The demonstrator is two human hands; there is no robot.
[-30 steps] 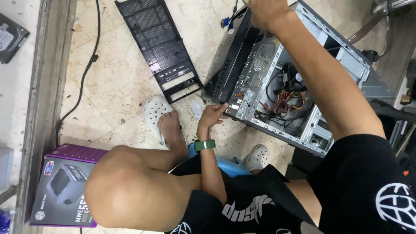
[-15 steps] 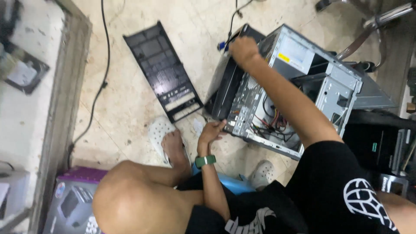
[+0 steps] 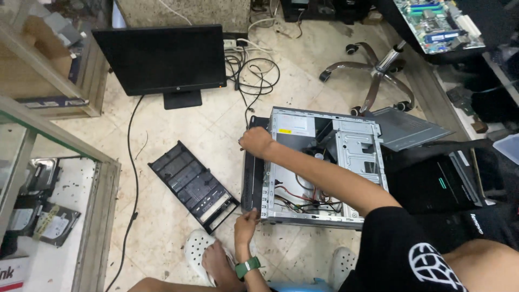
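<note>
An open grey computer case [image 3: 303, 130] lies on its side on the tiled floor, with cables and a fan visible inside. My right hand [image 3: 256, 141] grips its far front corner, the arm stretched across the opening. My left hand [image 3: 246, 223], with a green watch on the wrist, pinches the near front corner of the case. The detached black front panel [image 3: 192, 184] lies flat on the floor just left of the case.
A black monitor [image 3: 162, 59] stands on the floor behind, with tangled cables [image 3: 254, 70] beside it. An office chair base [image 3: 373, 75], a grey side panel [image 3: 411, 130] and a black computer [image 3: 438, 184] sit to the right. A glass cabinet [image 3: 97, 216] holding hard drives stands at left. White clogs [image 3: 197, 251] are on my feet.
The view has swung up and back, so the monitor and chair now show. Both hands have stayed on the front corners of the case, which now lies squarer to me.
</note>
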